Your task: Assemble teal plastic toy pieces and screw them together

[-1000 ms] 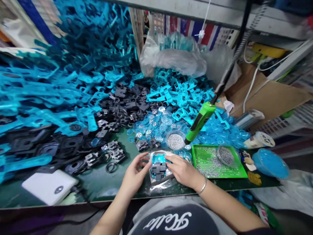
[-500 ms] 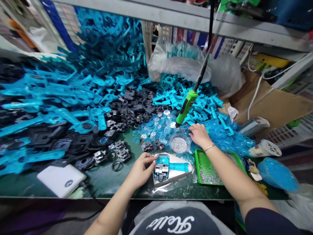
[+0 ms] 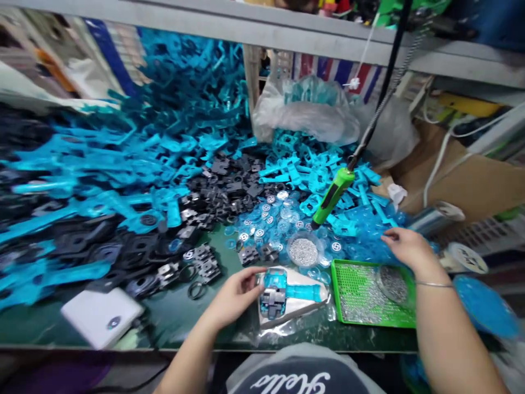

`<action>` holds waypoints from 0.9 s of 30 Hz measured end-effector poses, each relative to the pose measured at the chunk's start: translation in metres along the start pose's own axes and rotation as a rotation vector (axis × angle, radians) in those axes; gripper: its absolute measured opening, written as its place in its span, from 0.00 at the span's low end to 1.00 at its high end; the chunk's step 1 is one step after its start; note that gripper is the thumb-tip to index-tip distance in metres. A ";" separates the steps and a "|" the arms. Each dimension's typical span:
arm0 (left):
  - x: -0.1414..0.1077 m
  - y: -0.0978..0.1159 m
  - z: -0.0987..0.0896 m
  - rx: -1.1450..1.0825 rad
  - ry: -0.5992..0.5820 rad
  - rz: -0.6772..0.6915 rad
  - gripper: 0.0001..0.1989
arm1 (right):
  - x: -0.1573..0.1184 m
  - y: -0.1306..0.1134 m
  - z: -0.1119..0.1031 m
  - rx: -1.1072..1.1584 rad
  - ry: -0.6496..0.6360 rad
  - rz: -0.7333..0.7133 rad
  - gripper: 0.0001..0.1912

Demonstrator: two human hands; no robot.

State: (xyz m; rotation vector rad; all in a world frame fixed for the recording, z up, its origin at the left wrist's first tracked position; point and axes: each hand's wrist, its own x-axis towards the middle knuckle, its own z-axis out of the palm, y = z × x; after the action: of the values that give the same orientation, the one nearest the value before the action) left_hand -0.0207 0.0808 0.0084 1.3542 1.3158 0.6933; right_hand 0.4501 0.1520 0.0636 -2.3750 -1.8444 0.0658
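Observation:
My left hand (image 3: pixel 241 290) rests at the left edge of a light, wedge-shaped fixture (image 3: pixel 305 306), its bent fingers touching the blue and grey assembly (image 3: pixel 274 295) set in it. Whether those fingers grip the part is hard to see. Over the blue clear parts (image 3: pixel 361 241) at the right hovers my right hand (image 3: pixel 408 249), fingers curled together at the tips; anything between them is too small to make out. A green electric screwdriver (image 3: pixel 334 197) hangs by its cord left of that hand. Below it sits a round dish of small screws (image 3: pixel 303 250).
A green tray (image 3: pixel 356 317) with metal bits and a dish lies right of the fixture. Blue parts (image 3: pixel 98 158) and black parts (image 3: pixel 233 186) are heaped at the left and back. A white box (image 3: pixel 100 317) stands front left, a foil roll (image 3: pixel 437 219) at the right.
My right hand has moved right, away from the screw dish to above the blue clear parts. The screwdriver hangs farther right in view. My left hand remains at the fixture.

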 end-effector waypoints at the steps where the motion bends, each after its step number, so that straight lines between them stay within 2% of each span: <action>1: 0.001 0.005 -0.001 0.051 0.013 0.009 0.28 | 0.002 0.008 -0.001 -0.024 -0.020 0.014 0.12; 4: 0.002 0.022 0.001 0.174 0.028 0.062 0.28 | 0.013 0.015 0.006 -0.016 -0.056 -0.020 0.09; 7: 0.003 0.035 0.009 0.235 0.014 0.129 0.26 | 0.026 0.008 0.023 0.030 -0.077 -0.066 0.10; 11: 0.007 0.039 0.010 0.331 0.040 0.226 0.24 | 0.035 0.000 0.039 0.095 -0.099 -0.084 0.14; 14: 0.015 0.037 -0.006 0.370 0.183 0.306 0.22 | 0.037 0.005 0.037 0.174 -0.107 -0.107 0.14; 16: 0.027 0.036 -0.023 0.362 0.379 0.341 0.19 | 0.038 0.012 0.035 0.220 -0.101 -0.110 0.19; 19: 0.061 0.038 -0.049 0.344 0.690 0.322 0.18 | 0.040 0.023 0.037 0.260 -0.082 -0.097 0.22; 21: 0.094 0.041 -0.063 0.365 0.802 0.281 0.17 | 0.042 0.029 0.042 0.266 -0.067 -0.106 0.21; 24: 0.151 0.053 -0.085 0.431 0.896 0.244 0.14 | 0.045 0.039 0.052 0.232 -0.012 -0.196 0.18; 27: 0.202 0.074 -0.115 0.520 0.948 0.229 0.13 | 0.046 0.052 0.060 0.187 0.022 -0.279 0.18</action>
State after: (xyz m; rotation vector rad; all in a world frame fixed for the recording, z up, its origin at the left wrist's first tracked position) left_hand -0.0589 0.3173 0.0543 1.6759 2.2172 1.3076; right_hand 0.5044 0.1888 -0.0001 -1.9710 -2.0408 0.1748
